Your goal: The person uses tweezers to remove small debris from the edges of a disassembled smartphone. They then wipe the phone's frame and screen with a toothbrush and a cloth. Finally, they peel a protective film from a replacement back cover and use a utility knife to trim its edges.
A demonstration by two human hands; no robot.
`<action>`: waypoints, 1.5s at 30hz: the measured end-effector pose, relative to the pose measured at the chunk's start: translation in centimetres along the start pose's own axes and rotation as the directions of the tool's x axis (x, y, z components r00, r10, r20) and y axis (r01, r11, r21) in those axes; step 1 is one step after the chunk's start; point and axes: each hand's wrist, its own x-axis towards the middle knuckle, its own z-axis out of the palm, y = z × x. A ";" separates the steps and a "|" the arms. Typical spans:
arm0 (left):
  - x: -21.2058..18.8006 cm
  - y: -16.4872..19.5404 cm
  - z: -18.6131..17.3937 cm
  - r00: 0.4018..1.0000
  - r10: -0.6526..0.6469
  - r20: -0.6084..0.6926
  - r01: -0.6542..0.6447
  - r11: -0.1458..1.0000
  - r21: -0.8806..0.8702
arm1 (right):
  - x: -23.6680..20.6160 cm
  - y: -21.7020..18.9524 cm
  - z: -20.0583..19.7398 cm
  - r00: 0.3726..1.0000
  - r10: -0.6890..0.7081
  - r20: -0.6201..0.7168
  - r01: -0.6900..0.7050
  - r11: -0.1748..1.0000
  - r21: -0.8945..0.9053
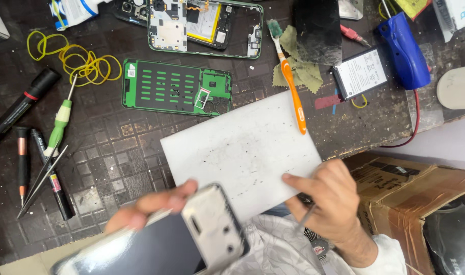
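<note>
My left hand [148, 206] grips a smartphone [161, 244] near the bottom edge, its dark screen up and a silvery frame end raised toward the camera. My right hand [331, 201] is closed around a thin metal tool [306, 218], its fingers resting on the near corner of a white plastic work board [242, 147]. Beyond the board lie a green phone back cover [176, 86] and an opened phone chassis [204, 25] with its board and battery exposed.
Left side: screwdrivers [59, 122], tweezers [41, 181], pens, yellow rubber bands [82, 63]. An orange toothbrush [291, 81] lies across the board's far corner by a green cloth. A loose battery [362, 74], a blue tool [405, 48] and a cardboard box [410, 198] sit right.
</note>
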 end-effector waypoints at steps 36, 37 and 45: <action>3.5 -4.2 2.7 0.932 0.359 -0.048 -0.084 0.343 0.936 | 1.6 23.4 -8.3 0.667 0.745 -0.009 -0.062 0.067 0.996; 3.6 -4.2 2.8 0.934 0.355 -0.032 -0.081 0.299 0.951 | 1.5 23.3 -8.2 0.646 0.763 -0.017 -0.047 0.062 0.997; 3.8 -4.3 2.6 0.936 0.346 -0.069 -0.021 0.250 0.968 | 4.9 6.6 -0.4 0.680 0.521 -0.515 -0.305 0.840 0.448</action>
